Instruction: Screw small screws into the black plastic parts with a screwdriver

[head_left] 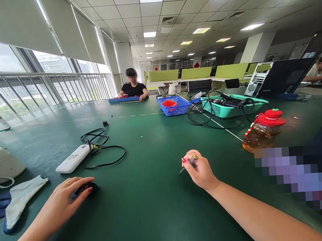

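Note:
My left hand (66, 197) lies over a small dark object (92, 187) on the green table, its fingers and thumb curved around it; most of that object is hidden, so its kind is unclear. A pen (190, 162) with a gold-coloured end is pinched in my right hand (199, 171), its tip slanting down to the left close to the tabletop. Beyond my left hand rests a white power strip (74, 158) with a black cable (109, 163) looped beside it. Left of that hand is a white and blue glove (24, 198).
A jar with a red lid (264, 132) and amber liquid stands at right. Farther back are a blue basket (176, 109), a green basket (228, 111) full of cables, and a tilted black monitor (283, 76). A person (133, 88) sits at the far end with a blue tray (124, 99).

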Available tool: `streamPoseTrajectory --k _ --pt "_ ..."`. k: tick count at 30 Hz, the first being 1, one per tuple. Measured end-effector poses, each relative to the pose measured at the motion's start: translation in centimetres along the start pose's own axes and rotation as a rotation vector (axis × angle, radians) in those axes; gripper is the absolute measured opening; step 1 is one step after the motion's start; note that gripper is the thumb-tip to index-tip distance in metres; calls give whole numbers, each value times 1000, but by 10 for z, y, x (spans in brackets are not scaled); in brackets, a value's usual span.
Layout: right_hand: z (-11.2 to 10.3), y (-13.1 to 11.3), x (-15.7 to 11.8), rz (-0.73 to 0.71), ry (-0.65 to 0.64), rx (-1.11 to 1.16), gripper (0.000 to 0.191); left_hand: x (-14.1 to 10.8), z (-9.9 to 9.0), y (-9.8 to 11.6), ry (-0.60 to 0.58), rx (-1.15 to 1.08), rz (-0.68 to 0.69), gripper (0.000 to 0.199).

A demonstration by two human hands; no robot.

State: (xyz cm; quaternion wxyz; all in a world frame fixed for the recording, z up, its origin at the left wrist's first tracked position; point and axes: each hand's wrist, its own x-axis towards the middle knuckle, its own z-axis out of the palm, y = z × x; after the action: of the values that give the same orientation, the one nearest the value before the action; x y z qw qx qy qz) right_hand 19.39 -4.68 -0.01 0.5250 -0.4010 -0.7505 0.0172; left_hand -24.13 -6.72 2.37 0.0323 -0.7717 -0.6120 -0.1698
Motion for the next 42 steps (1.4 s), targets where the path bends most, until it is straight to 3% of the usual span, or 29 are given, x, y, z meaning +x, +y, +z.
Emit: streamPoseTrajectory --k 6,15,22,42 --pt "1 0 -1 -15 -11 16 35 1 2 -5 10 -14 -29 52" --pt "1 0 -1 -21 -15 5 35 0 10 -10 -38 1 19 52" --pt "1 -2 1 -21 -22 6 35 0 11 -8 -7 50 57 51" --pt "0 -5 1 -28 -26 -9 33 -2 4 -3 -68 -71 -111 59"
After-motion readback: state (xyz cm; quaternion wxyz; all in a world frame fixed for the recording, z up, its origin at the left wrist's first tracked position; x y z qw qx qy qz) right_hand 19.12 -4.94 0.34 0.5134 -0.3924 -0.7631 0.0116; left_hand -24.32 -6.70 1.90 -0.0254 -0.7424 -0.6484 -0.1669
